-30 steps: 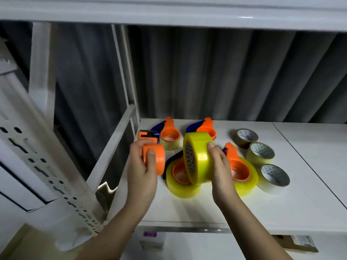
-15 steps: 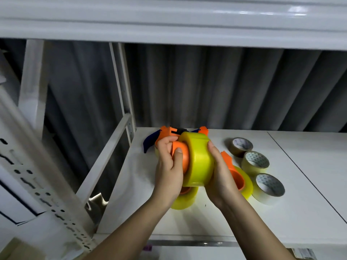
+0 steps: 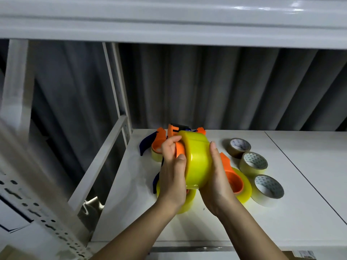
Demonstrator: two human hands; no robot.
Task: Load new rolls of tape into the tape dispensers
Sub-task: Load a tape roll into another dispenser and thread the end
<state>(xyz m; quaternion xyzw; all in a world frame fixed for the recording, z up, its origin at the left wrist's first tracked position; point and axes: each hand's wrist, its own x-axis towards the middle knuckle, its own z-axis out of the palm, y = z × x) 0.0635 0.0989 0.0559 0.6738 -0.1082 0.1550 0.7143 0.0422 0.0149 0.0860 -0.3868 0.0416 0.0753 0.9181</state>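
Note:
My left hand (image 3: 172, 171) grips an orange tape dispenser (image 3: 179, 149) from its left side, the thumb lying across the orange hub. My right hand (image 3: 218, 177) holds a yellow tape roll (image 3: 198, 160) on edge, pressed against that dispenser. How far the hub sits inside the roll is hidden. Both are held above the white shelf (image 3: 234, 222). Below and beside them lie loaded dispensers: one under my hands (image 3: 185, 202), one at the right (image 3: 238, 182), one at the back left (image 3: 156, 147).
Three loose rolls lie at the right: a brown one (image 3: 239, 147) and two pale ones (image 3: 253, 163), (image 3: 268, 189). A white upright post (image 3: 116, 81) and slanted rail (image 3: 101, 162) border the shelf's left side. An upper shelf (image 3: 169, 21) hangs overhead.
My hands came together: the dispenser in my left hand and the yellow roll in my right, apart a second ago, are now pressed against each other. The view tilted up.

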